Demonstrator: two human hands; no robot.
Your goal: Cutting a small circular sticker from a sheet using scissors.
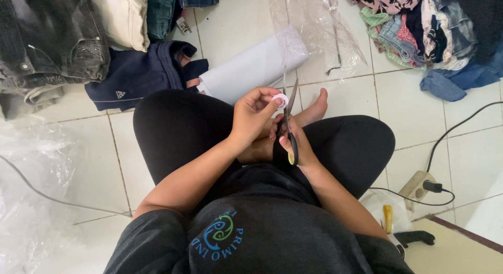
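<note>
At the far left of the frame we see crumpled clear plastic [31, 200] on the white tiled floor [99, 143], with a thin grey cable [47, 196] running across it. In the upper left lies a dark denim garment [47, 38], and just right of it a navy garment [141, 74] beside a cream one [126, 17].

Near the centre, above our crossed legs in black trousers, our left hand [251, 116] is curled shut, pinching a small white tape roll [281, 101] between thumb and fingertips. A strip of clear tape [284, 69] rises straight up from the roll toward the top of the frame. Just to the right, our right hand [293, 143] grips the black handles of the scissors [290, 124], fingers closed through the loops; the blades point upward and stand right against the tape roll. Whether the blades touch the strip we cannot tell. Behind the hands lies a white paper roll [251, 69], with clear plastic film [325, 33] over its right end.

In the upper right sits a heap of mixed clothes [429, 27]. At the lower right we see a power strip [416, 186] with a black plug and cord [461, 122].
</note>
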